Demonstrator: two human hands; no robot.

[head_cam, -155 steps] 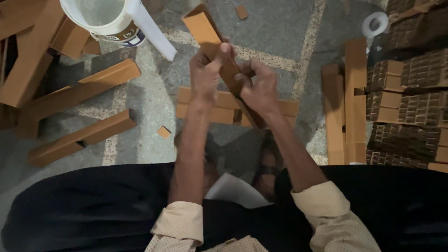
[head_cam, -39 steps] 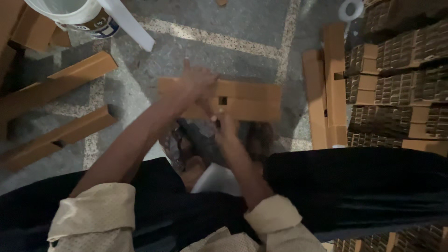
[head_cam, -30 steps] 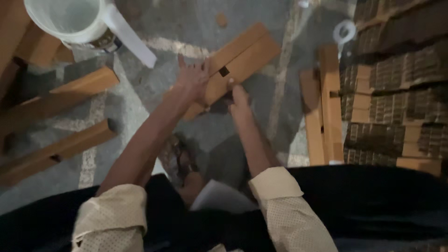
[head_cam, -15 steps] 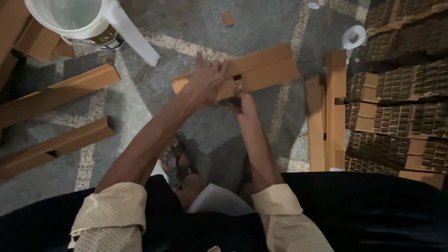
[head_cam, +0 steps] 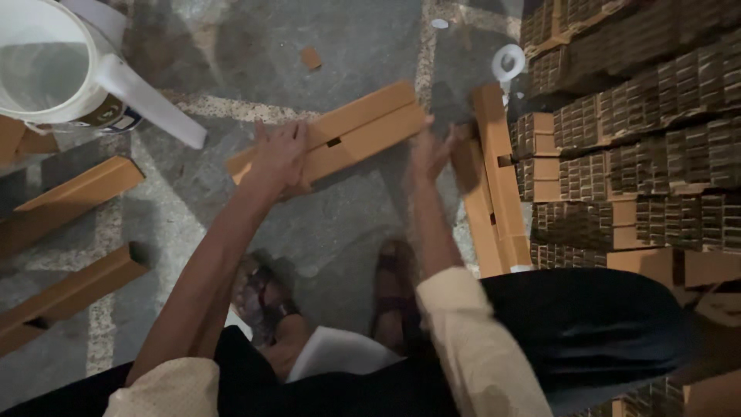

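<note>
A long flat brown cardboard box [head_cam: 363, 127] lies slanted over the stone floor, its right end higher in the picture. My left hand [head_cam: 279, 157] rests palm down on its left part with the fingers spread along its edge. My right hand [head_cam: 429, 151] holds the box's right end, close to several similar cardboard boxes [head_cam: 494, 185] standing side by side next to it. Both forearms reach out from cream sleeves.
Stacks of dark corrugated cartons [head_cam: 633, 116] fill the right side. A white bucket [head_cam: 46, 66] with a white stick [head_cam: 150, 104] is at top left. Long cardboard boxes [head_cam: 73, 289] lie on the left. A tape roll [head_cam: 507, 60] and a scrap [head_cam: 311, 58] lie beyond. My sandalled feet [head_cam: 266, 301] are below.
The box has been carried right and away from me, toward the row of boxes by the cartons. My hands have moved apart along it, the right one now at its end.
</note>
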